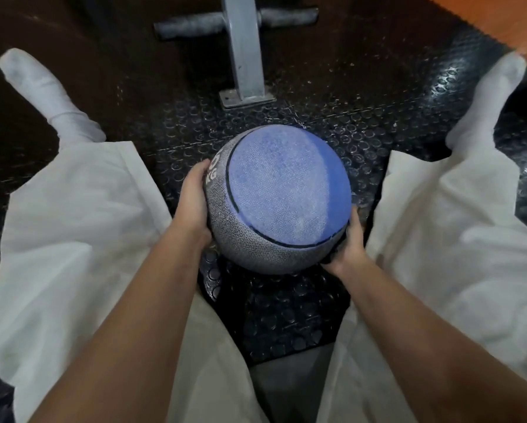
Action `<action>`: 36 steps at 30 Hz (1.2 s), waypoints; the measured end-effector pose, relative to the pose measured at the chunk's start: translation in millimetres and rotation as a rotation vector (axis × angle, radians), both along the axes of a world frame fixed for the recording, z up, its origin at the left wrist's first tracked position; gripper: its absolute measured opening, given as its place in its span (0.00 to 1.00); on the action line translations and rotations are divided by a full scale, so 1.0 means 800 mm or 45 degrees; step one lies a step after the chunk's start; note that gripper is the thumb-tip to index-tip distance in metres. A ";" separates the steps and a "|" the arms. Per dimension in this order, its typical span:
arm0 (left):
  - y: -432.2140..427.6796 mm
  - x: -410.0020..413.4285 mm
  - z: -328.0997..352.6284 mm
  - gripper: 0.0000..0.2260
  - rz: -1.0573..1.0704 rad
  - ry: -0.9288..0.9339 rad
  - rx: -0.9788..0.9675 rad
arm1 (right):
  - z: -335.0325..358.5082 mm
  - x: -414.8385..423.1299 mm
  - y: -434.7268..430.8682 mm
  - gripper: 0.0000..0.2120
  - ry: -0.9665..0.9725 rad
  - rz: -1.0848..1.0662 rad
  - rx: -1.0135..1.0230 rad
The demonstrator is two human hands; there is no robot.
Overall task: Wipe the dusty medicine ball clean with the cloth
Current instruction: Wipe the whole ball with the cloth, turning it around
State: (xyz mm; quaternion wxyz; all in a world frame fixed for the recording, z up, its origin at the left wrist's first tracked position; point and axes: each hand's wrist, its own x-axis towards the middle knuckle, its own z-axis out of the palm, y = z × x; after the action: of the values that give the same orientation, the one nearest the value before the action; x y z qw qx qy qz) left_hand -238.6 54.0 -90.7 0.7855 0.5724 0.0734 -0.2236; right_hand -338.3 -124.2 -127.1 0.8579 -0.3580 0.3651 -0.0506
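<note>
Medicine ball (286, 193): you are holding it between your two hands, just above the studded floor (347, 96) and between your spread legs.
Left hand (193, 206): you are gripping the ball's left side, fingers curling round the grey band (250, 248).
Right hand (349, 245): you are cupping the lower right of the ball, fingers wrapping under it; something dark is showing beside this hand, and I cannot tell whether it is the cloth.
Blue panel (274, 184): facing up between your hands, it is showing a pale, chalky film across most of its surface.
Deeper blue crescent (332, 166): running along the panel's edge above your right hand, it is looking cleaner, though it may only be the light.
Cloth: no cloth is plainly showing in either hand or near them.
Progress: you are looking to be at the start or very early; nearly the whole panel and the band are waiting to be wiped.
Left to do: bringing the cloth to the ball, wiping the top, then turning the ball for the hidden sides.
</note>
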 end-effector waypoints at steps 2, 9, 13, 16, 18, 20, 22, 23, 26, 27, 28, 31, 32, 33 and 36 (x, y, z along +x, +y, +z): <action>0.004 -0.004 0.000 0.17 0.017 0.016 0.023 | 0.009 0.008 -0.005 0.18 -0.023 0.049 -0.133; -0.009 -0.011 0.009 0.18 0.092 0.062 0.167 | 0.084 0.052 -0.032 0.08 -0.195 0.296 -1.075; -0.013 -0.012 0.018 0.18 0.128 0.084 0.284 | 0.098 0.053 -0.025 0.06 -0.205 0.349 -1.290; -0.006 -0.010 0.016 0.18 0.227 0.015 0.458 | 0.093 0.037 -0.013 0.07 -0.217 0.225 -1.385; -0.002 -0.011 0.019 0.22 0.306 -0.082 0.632 | 0.082 0.022 -0.001 0.11 -0.250 0.118 -1.563; -0.002 -0.018 0.037 0.25 0.330 -0.187 0.746 | 0.070 0.004 0.014 0.15 -0.297 0.056 -1.673; -0.008 -0.021 0.053 0.22 0.297 -0.344 0.838 | 0.060 -0.012 0.028 0.16 -0.301 0.023 -1.775; -0.014 -0.023 0.061 0.21 0.260 -0.431 0.893 | 0.057 -0.019 0.034 0.17 -0.301 0.013 -1.836; -0.034 -0.034 0.080 0.21 0.047 -0.642 1.125 | 0.055 -0.030 0.042 0.20 -0.345 0.004 -2.020; -0.036 -0.038 0.083 0.21 -0.013 -0.675 1.206 | 0.055 -0.032 0.043 0.20 -0.357 0.013 -2.073; -0.036 -0.041 0.084 0.20 -0.049 -0.687 1.230 | 0.057 -0.034 0.044 0.19 -0.369 0.022 -2.119; -0.029 -0.048 0.081 0.20 -0.059 -0.731 1.156 | 0.068 -0.038 0.046 0.18 -0.352 0.022 -2.245; -0.027 -0.052 0.080 0.19 -0.048 -0.748 1.150 | 0.073 -0.037 0.046 0.18 -0.322 0.028 -2.290; -0.026 -0.055 0.079 0.19 -0.035 -0.768 1.150 | 0.081 -0.033 0.046 0.17 -0.291 0.044 -2.332; -0.027 -0.068 0.077 0.18 0.000 -0.836 1.160 | 0.110 -0.019 0.045 0.17 -0.169 0.189 -2.396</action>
State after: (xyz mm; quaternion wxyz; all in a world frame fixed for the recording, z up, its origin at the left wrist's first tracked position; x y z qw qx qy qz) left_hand -293.2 32.8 -28.8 0.4405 0.8934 -0.0858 0.0205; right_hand -353.1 -87.8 -39.4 0.2370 -0.9217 0.1009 -0.2899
